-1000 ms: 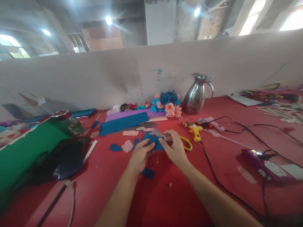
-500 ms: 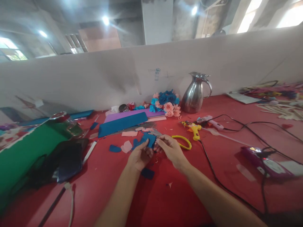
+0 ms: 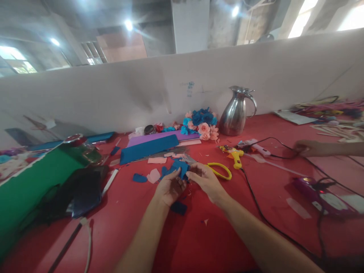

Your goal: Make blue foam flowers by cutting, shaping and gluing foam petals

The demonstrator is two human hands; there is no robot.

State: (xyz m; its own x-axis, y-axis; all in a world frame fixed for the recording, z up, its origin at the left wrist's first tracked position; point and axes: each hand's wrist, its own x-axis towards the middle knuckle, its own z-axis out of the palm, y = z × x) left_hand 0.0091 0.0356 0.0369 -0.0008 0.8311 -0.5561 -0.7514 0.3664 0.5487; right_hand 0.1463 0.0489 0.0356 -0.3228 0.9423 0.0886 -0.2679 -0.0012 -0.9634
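My left hand (image 3: pixel 170 186) is closed, pinching a small piece of blue crepe paper (image 3: pixel 182 168) between thumb and fingers. At its right edge, the closed fingers of my right hand (image 3: pixel 205 181) also pinch the paper. Scissors with a yellow handle (image 3: pixel 223 172) lie on the red table just behind my right hand, their blades partly hidden. More cut blue and pink paper lies around my hands, including a pink piece (image 3: pixel 154 176) to the left and a dark blue one (image 3: pixel 179 208) below.
A yellow glue gun (image 3: pixel 236 157) with a black cord lies to the right, before a steel jug (image 3: pixel 234 113). Paper flowers (image 3: pixel 202 123) stand at the back. A purple power strip (image 3: pixel 324 199) sits at right, near another person's hand (image 3: pixel 307 148). A green box (image 3: pixel 42 193) stands at left.
Another person's hand has come in from the right, over the cords. My right fingers have shifted slightly against the blue paper's edge; my left hand keeps its hold.
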